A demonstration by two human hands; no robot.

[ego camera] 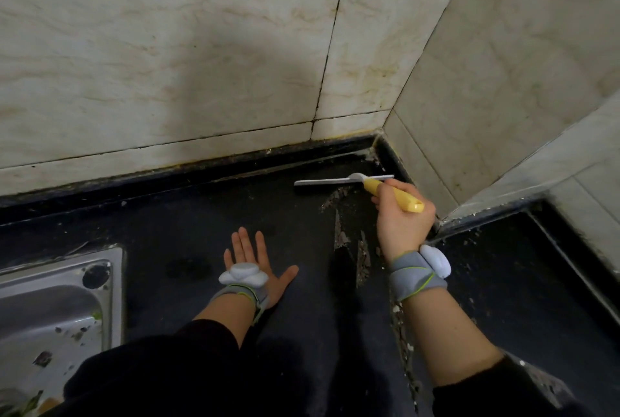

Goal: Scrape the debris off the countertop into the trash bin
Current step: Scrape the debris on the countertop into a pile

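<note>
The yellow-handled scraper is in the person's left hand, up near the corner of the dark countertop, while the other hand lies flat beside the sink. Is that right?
Not quite. The head view shows the scraper gripped in the right hand, not the left. The rest holds: it is near the corner of the dark countertop, and the left hand lies flat, open, to the right of the sink.

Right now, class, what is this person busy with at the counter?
The person is scraping a dark countertop. The right hand holds a yellow-handled scraper, its blade set near the back corner by the tiled wall. The left hand lies flat and open on the counter. Pale debris trails toward the front edge. A steel sink sits to the left. No trash bin is in view.
</note>
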